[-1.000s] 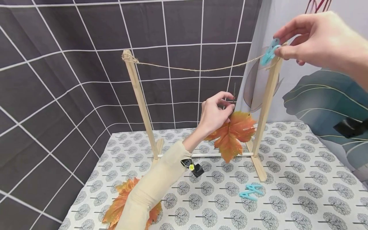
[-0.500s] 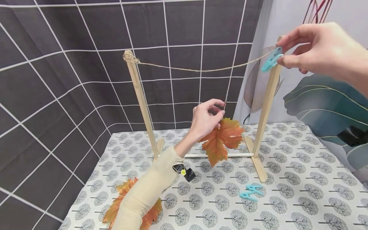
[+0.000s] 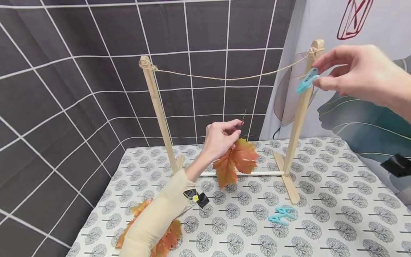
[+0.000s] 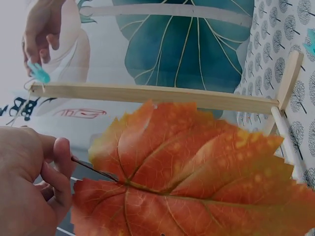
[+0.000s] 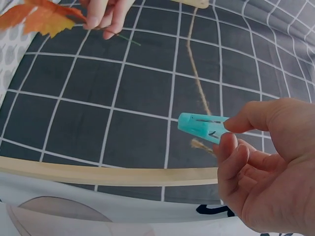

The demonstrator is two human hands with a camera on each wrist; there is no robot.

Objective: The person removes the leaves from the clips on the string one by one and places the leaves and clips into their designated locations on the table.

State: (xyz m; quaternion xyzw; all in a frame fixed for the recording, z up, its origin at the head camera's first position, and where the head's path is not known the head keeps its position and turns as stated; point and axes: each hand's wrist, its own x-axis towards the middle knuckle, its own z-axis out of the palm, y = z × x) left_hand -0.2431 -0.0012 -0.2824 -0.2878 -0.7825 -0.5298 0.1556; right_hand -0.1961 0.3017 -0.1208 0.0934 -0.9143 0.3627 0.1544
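My left hand (image 3: pixel 221 140) pinches the thin stem of an orange artificial maple leaf (image 3: pixel 236 160), which hangs below the fingers, under the twine and in front of the frame's white rod. In the left wrist view the leaf (image 4: pixel 197 172) spreads out broad and veined. My right hand (image 3: pixel 363 71) pinches a light-blue clothespin (image 3: pixel 307 80) between thumb and fingers, beside the right wooden post (image 3: pixel 300 121). In the right wrist view the clothespin's (image 5: pixel 199 127) nose looks closed, with nothing between its tips. The twine (image 3: pixel 224 78) sags between the two posts, apart from both hands.
Two more light-blue clothespins (image 3: pixel 281 215) lie on the tree-patterned cloth (image 3: pixel 337 214) at front right. Other orange leaves (image 3: pixel 167 239) lie at front left, partly under my left sleeve. The left wooden post (image 3: pixel 157 107) stands before a dark grid curtain (image 3: pixel 106 89).
My left hand has moved left and down with the leaf, away from the right post. My right hand has lowered with the clothespin, uncovering the right post's top and the twine knot.
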